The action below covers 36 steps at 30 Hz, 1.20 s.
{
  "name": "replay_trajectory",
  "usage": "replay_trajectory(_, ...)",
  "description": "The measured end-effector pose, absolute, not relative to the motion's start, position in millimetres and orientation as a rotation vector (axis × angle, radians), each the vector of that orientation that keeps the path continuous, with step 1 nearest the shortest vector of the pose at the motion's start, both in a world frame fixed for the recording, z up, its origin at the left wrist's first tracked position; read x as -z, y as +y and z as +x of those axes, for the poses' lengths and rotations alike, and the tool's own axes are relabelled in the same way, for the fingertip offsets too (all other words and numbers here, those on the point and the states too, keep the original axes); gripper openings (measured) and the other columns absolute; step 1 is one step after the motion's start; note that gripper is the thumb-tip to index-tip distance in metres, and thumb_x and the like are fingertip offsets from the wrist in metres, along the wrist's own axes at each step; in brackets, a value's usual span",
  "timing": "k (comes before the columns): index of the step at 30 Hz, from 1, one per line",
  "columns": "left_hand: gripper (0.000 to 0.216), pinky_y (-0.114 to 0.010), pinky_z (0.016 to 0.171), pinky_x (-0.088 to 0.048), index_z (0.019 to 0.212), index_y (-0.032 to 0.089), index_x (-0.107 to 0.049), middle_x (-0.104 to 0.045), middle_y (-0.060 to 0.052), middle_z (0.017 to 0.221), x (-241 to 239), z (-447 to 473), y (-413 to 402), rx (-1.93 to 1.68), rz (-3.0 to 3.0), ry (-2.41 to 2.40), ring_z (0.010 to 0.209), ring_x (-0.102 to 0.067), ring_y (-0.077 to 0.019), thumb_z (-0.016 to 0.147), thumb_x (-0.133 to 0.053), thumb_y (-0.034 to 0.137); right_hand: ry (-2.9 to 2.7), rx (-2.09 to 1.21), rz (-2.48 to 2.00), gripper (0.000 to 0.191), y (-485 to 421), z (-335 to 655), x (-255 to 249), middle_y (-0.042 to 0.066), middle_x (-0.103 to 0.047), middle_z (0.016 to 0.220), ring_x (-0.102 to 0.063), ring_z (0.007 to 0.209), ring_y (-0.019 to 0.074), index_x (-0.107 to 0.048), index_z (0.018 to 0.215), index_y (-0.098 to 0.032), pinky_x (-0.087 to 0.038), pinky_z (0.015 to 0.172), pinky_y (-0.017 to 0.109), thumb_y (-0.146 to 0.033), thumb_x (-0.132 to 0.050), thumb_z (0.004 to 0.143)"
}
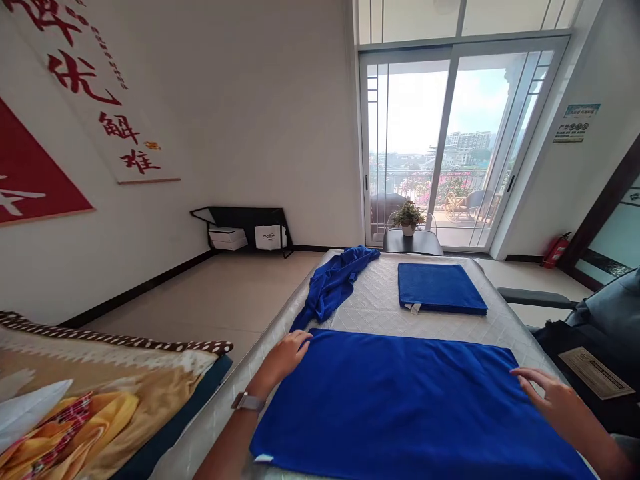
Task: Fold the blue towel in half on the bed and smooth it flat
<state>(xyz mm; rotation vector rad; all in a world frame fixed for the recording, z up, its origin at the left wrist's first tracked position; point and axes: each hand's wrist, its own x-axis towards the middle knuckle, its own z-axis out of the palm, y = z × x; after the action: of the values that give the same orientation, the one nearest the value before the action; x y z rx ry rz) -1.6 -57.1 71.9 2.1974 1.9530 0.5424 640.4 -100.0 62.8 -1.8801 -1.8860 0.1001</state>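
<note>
A wide blue cloth (400, 400) lies spread nearly flat on the bed in front of me, with light wrinkles and a small white tag at its near left corner. My left hand (286, 357), with a watch on the wrist, is at the cloth's far left corner, its fingertips closed on the edge. On the other side, my right hand (547, 395) has thumb and fingers pinched at the right edge, just below the far corner. Beyond lie a neatly folded blue cloth stack (440, 285) with white tags and a crumpled blue cloth (335, 283).
The pale quilted mattress (373, 303) bears the cloths. At left is a patterned bedspread (165, 373) with yellow fabric. A potted plant (409, 217) stands on a dark chair (413, 243) at the far end. A black armchair (610, 320) borders the right side.
</note>
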Motion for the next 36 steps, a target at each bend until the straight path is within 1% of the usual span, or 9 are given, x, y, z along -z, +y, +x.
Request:
replay_trajectory(3, 0.035, -0.038, 0.105, -0.046, 0.115, 0.02, -0.071, -0.07, -0.011, 0.124, -57.1, 6.4, -4.6, -0.503, 2.223, 1.975, 0.116, -0.064, -0.0245, 0.095, -0.044, 0.027, -1.947, -0.197, -1.955, 0.049, -42.4, 619.3, -62.8, 0.006, -0.072, 0.125, -0.067, 0.116, 0.0276, -0.074, 0.114, -0.026, -0.05, 0.103, 0.037, -0.048, -0.034, 0.093)
replay_trajectory(5, 0.033, -0.04, 0.103, -0.047, 0.113, 0.019, -0.072, -0.071, -0.011, 0.12, -41.4, 8.0, 10.8, -0.512, 2.222, 2.003, 0.113, -0.065, -0.0251, 0.094, -0.046, 0.025, -1.84, -0.099, -2.093, 0.052, -22.1, 612.8, -48.5, 0.013, -0.068, 0.131, -0.064, 0.119, 0.0315, -0.07, 0.122, -0.019, -0.048, 0.104, 0.044, -0.042, -0.033, 0.093)
replay_trajectory(7, 0.032, -0.042, 0.103, -0.048, 0.111, 0.019, -0.073, -0.071, -0.012, 0.118, -25.3, 5.7, 14.4, -0.563, 2.216, 2.022, 0.111, -0.065, -0.0263, 0.095, -0.046, 0.025, -1.734, 0.043, -2.208, 0.054, -14.4, 614.6, -26.1, 0.014, -0.065, 0.135, -0.062, 0.121, 0.0333, -0.067, 0.128, -0.019, -0.049, 0.102, 0.047, -0.041, -0.032, 0.094)
replay_trajectory(9, 0.033, -0.045, 0.105, -0.047, 0.112, 0.021, -0.073, -0.07, -0.01, 0.12, -11.3, -0.6, 12.8, -0.689, 2.218, 2.016, 0.115, -0.063, -0.0268, 0.096, -0.045, 0.029, -1.698, 0.161, -2.239, 0.053, -12.9, 623.4, -3.4, 0.011, -0.065, 0.135, -0.061, 0.12, 0.0321, -0.065, 0.13, -0.023, -0.049, 0.099, 0.046, -0.041, -0.031, 0.095)
replay_trajectory(12, 0.034, -0.045, 0.108, -0.046, 0.11, 0.023, -0.073, -0.07, -0.008, 0.12, 1.4, -14.0, 10.9, -0.848, 2.205, 1.985, 0.115, -0.062, -0.0261, 0.096, -0.044, 0.035, -1.695, 0.234, -2.224, 0.051, -11.4, 641.8, 18.0, 0.008, -0.067, 0.132, -0.063, 0.115, 0.0311, -0.066, 0.127, -0.027, -0.05, 0.095, 0.045, -0.043, -0.029, 0.097)
replay_trajectory(19, 0.032, -0.043, 0.099, -0.05, 0.097, 0.02, -0.072, -0.072, -0.01, 0.104, 0.1, -23.0, 16.7, -0.806, 2.188, 2.058, 0.102, -0.064, -0.0273, 0.096, -0.044, 0.036, -1.689, 0.258, -2.233, 0.048, -2.0, 659.3, 23.9, 0.012, -0.069, 0.12, -0.064, 0.108, 0.0323, -0.067, 0.114, -0.024, -0.051, 0.091, 0.046, -0.048, -0.029, 0.096)
replay_trajectory(28, 0.035, -0.041, 0.095, -0.049, 0.1, 0.02, -0.072, -0.071, -0.011, 0.103, -4.4, -10.3, 17.9, -0.711, 2.162, 2.274, 0.102, -0.064, -0.0285, 0.099, -0.038, 0.029, -1.658, 0.222, -2.17, 0.053, -1.4, 667.3, 27.5, 0.014, -0.07, 0.117, -0.063, 0.111, 0.0347, -0.068, 0.117, -0.024, -0.05, 0.094, 0.049, -0.051, -0.031, 0.091)
replay_trajectory(33, 0.034, -0.041, 0.097, -0.049, 0.108, 0.02, -0.07, -0.071, -0.011, 0.108, -1.6, -13.1, 16.9, -0.755, 2.19, 2.254, 0.104, -0.064, -0.0289, 0.099, -0.039, 0.03, -1.632, 0.185, -2.133, 0.048, 1.6, 676.1, 31.4, 0.014, -0.071, 0.109, -0.065, 0.107, 0.0342, -0.069, 0.106, -0.023, -0.049, 0.095, 0.049, -0.048, -0.033, 0.088)
replay_trajectory(36, 0.033, -0.043, 0.099, -0.049, 0.113, 0.02, -0.068, -0.071, -0.011, 0.112, -2.0, -14.7, 13.8, -0.793, 2.183, 2.214, 0.106, -0.063, -0.0288, 0.097, -0.04, 0.027, -1.631, 0.18, -2.094, 0.047, 2.7, 679.2, 32.6, 0.014, -0.071, 0.107, -0.065, 0.106, 0.0329, -0.067, 0.105, -0.022, -0.048, 0.097, 0.048, -0.048, -0.032, 0.089)
